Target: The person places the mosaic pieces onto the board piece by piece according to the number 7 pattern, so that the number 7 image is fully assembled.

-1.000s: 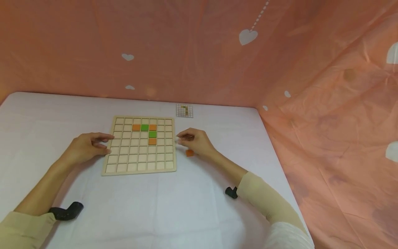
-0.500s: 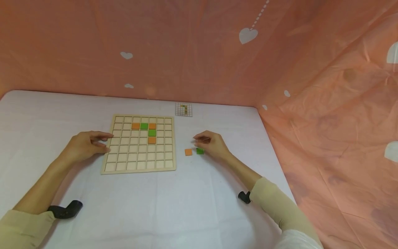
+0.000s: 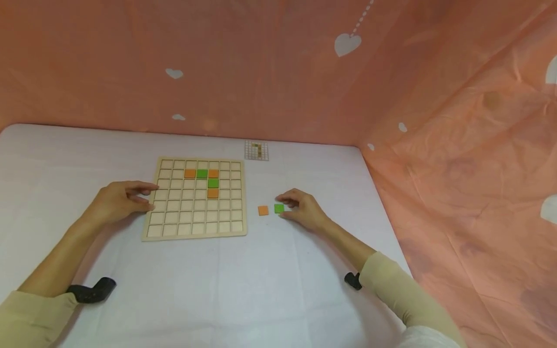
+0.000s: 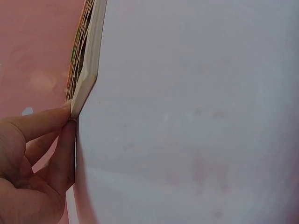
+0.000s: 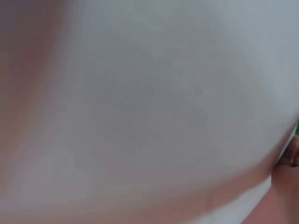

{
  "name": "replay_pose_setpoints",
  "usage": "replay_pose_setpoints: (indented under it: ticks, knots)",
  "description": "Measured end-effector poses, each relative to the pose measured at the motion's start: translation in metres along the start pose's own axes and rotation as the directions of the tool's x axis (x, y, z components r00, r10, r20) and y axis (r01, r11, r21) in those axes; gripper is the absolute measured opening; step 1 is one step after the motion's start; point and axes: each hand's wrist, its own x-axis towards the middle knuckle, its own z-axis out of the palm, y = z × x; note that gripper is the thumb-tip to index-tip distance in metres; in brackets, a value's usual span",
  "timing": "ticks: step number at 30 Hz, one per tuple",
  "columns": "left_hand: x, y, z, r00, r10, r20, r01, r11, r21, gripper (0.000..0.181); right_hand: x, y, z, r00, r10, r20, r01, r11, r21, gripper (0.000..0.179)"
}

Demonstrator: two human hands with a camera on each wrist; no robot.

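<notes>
A pale wooden grid board [image 3: 183, 217] lies on the white table, with orange and green square tiles in several of its cells. My left hand [image 3: 115, 204] rests at the board's left edge, thumb and index finger apart and their tips on the rim; the left wrist view shows these fingers [image 4: 46, 122] right at the board's corner. To the right of the board lie a loose orange tile [image 3: 263, 210] and a loose green tile [image 3: 279, 208]. My right hand [image 3: 304, 210] is spread around the green tile, thumb tip at its near edge and index finger beyond its far side.
A small card [image 3: 256, 151] printted with a coloured grid pattern lies behind the board near the table's back edge. Pink cloth [image 3: 261, 72] with white hearts hangs behind and to the right of the table [image 3: 243, 290]. Black wrist mounts [image 3: 92, 292] sit at both sleeves.
My right hand has moved right, away from the board's edge, to the green tile, its thumb and finger parting. Both loose tiles now show fully. The left hand stays at the board.
</notes>
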Motion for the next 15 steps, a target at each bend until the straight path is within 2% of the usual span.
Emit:
replay_pose_setpoints:
  ticks: [3, 9, 15]
  knots:
    - [0.002, 0.000, 0.000, 1.000, 0.005, -0.005, -0.005, 1.000, 0.002, 0.057, -0.002, 0.002, 0.002, 0.999, -0.040, -0.028, 0.040, 0.999, -0.001, 0.036]
    - [0.002, -0.001, 0.000, 1.000, 0.007, -0.008, -0.007, 1.000, 0.009, 0.057, -0.003, 0.004, 0.007, 0.996, -0.036, -0.079, 0.040, 0.998, 0.044, 0.028]
    - [0.001, -0.004, 0.000, 1.000, 0.008, -0.009, -0.008, 1.000, -0.003, 0.058, -0.002, 0.006, 0.012, 0.994, -0.048, -0.100, 0.051, 0.998, 0.032, 0.026]
